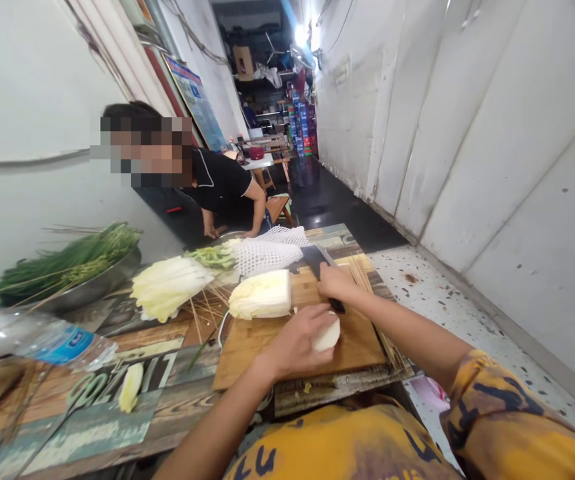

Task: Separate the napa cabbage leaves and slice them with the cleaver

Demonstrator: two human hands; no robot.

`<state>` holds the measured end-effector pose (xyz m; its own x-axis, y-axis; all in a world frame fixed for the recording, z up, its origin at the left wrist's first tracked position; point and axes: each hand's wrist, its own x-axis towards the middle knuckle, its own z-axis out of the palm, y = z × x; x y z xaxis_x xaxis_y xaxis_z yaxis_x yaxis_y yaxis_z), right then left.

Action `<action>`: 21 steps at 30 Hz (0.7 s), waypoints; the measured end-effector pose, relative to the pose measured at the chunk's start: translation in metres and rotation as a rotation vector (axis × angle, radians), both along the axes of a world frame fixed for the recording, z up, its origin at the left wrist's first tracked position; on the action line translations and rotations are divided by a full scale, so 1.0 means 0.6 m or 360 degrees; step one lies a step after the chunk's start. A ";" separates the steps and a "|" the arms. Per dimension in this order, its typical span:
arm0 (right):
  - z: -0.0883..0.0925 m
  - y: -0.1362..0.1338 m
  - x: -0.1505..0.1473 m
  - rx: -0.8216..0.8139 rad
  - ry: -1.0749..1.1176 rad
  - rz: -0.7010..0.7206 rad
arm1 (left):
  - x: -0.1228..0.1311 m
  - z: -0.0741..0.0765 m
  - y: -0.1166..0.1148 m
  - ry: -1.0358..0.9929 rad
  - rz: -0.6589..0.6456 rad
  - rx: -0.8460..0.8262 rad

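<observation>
White panelled wall takes the right side of the frame, running back to the top centre. Wood-plank-patterned table fills the lower left and middle. My yellow shirt, dark-printed, at bottom centre. Co-worker in black polo, upper left of centre, leaning in at the table's far side, forearms down; their hands are partly hidden.

Wooden cutting board just below centre, near the table's right end. Metal bowl at left, heaped with long green vegetables. Plastic water bottle lies on its side below it, blue cap to the left edge. Loose napa leaves piled left of centre; white foam netting to their right, above the board.

Napa cabbage chunk rests on the board's upper left, pale cut end facing right. My two hands are apart, near each other over the board. Right hand closed round the handle of a kitchen knife, dark blade slanting to the upper left; whether it touches the board I cannot tell. Left hand, lower and nearer me, clasps a round white piece at the board's middle.

Single small leaf on the table, lower left. Thin wooden skewers along the board's right side.
</observation>
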<state>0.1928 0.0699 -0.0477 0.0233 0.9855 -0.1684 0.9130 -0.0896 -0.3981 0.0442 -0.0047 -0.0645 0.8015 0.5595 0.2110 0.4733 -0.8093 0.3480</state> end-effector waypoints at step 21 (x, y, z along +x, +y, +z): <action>-0.146 -0.338 0.407 0.0079 -0.0005 -0.1394 | -0.082 0.055 0.078 0.0040 0.0645 0.0740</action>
